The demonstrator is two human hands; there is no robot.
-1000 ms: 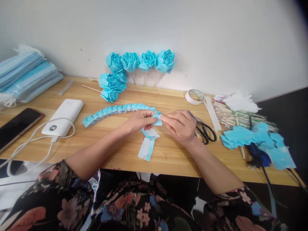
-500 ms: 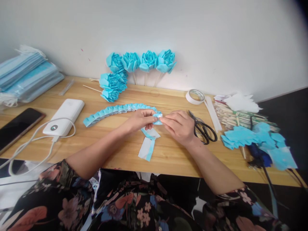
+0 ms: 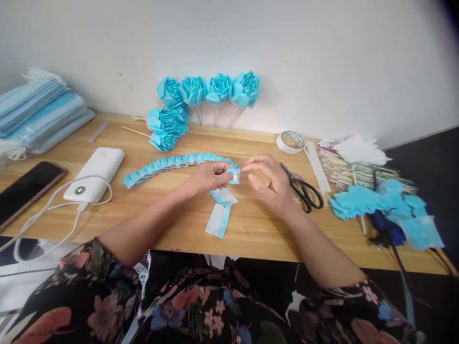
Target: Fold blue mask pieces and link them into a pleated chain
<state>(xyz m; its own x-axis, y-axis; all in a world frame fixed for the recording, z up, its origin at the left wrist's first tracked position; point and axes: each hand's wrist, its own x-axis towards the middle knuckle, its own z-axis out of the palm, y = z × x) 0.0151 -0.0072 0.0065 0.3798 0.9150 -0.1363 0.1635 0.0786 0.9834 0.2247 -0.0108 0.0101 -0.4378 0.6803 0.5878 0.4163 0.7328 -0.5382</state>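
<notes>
My left hand (image 3: 214, 177) pinches a small folded piece of light-blue fabric (image 3: 235, 177) with a white face between thumb and fingers. Just behind it curves a long pleated blue strip (image 3: 172, 163) on the table; whether the pinched piece is joined to its end I cannot tell. My right hand (image 3: 270, 181) is to the right of the piece, thumb and fingers apart, nothing visible in it. Below the left hand lie two flat blue-and-white fabric pieces (image 3: 217, 220). Black-handled scissors (image 3: 306, 191) rest beside my right hand.
Blue fabric roses (image 3: 220, 90) on sticks lean against the wall. A tape roll (image 3: 290, 142), a bundle of wooden sticks (image 3: 333, 167) and blue scraps (image 3: 358, 201) lie right. At left are stacked masks (image 3: 43, 112), a power bank (image 3: 95, 174) with cable, and a phone (image 3: 30, 191).
My right hand has let go of the blue fabric piece and opened, its fingers spreading away to the right. The left hand still pinches the piece in nearly the same spot.
</notes>
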